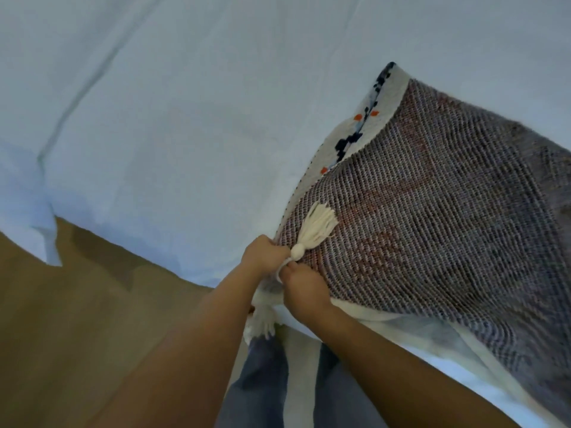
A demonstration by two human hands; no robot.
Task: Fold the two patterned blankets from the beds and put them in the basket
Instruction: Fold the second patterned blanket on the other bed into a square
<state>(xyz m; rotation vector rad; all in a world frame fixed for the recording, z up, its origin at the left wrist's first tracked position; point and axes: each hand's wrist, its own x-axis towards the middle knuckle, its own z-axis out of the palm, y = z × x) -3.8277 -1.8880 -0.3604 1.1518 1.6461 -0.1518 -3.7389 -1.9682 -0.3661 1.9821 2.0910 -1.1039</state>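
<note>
A patterned blanket [432, 217] lies doubled over on the bed, its woven grey-and-red underside facing up and a white strip with dark blue and orange marks showing along its left edge. My left hand [262, 253] and my right hand [304, 287] meet at the blanket's near corner, both pinching the fabric there. A cream tassel [315, 231] sticks up from that corner, and a second tassel [261, 325] hangs below my hands. The basket and the other blanket are out of view.
The bed's white sheet [185, 118] fills the upper left, with its edge running diagonally. Wooden floor [77, 319] lies at the lower left. Part of the blanket hangs down over my blue-clad legs [262, 375].
</note>
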